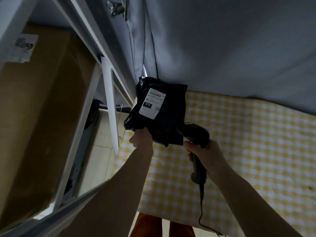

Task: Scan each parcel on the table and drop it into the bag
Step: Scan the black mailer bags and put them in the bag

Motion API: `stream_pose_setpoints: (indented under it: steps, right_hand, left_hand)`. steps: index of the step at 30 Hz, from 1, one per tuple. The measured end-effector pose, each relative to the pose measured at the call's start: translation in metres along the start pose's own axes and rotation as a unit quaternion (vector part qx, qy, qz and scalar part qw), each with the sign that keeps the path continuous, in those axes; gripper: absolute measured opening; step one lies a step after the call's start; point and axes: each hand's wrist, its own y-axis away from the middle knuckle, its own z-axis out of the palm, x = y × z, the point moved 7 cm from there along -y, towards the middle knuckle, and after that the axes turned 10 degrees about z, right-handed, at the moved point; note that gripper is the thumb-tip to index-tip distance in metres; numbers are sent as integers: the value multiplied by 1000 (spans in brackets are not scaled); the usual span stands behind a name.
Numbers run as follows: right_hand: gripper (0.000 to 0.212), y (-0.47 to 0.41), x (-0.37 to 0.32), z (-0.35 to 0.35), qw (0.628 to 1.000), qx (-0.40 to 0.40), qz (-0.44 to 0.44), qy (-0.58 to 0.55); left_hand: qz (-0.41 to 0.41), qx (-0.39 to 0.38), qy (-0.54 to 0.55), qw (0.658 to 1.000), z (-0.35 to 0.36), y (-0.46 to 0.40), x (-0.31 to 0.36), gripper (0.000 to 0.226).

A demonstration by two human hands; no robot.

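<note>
A black plastic parcel [168, 117] with a white shipping label [152, 104] facing me is held up over the left edge of the table. My left hand [141, 138] pinches its lower left corner. My right hand [203, 152] grips the handle of a black barcode scanner [195, 135], whose head sits just right of and partly behind the parcel's lower edge. The scanner's cable hangs down toward me. No bag is in view.
The table [248, 142] wears a yellow-and-white checked cloth, with a grey curtain [222, 48] behind it. On the left stands a white metal shelf frame [109, 100] holding a large cardboard box [39, 108]. Pale floor tiles show between shelf and table.
</note>
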Motion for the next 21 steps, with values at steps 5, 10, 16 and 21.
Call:
stream_pose_setpoints:
  steps: [5, 10, 16, 21]
  right_hand:
    - [15, -5, 2, 11, 1000, -6, -4, 22]
    - [13, -7, 7, 15, 1000, -5, 2, 21]
    - [8, -2, 10, 17, 1000, -4, 3, 17]
    - [11, 1, 9, 17, 1000, -4, -2, 30]
  left_hand:
    - [-40, -9, 178, 983, -5, -20, -18, 44]
    - [38, 75, 24, 996, -32, -19, 9, 40]
    - [173, 41, 188, 966, -35, 43, 38, 4]
    - [60, -29, 416, 907, -26, 84, -6, 24]
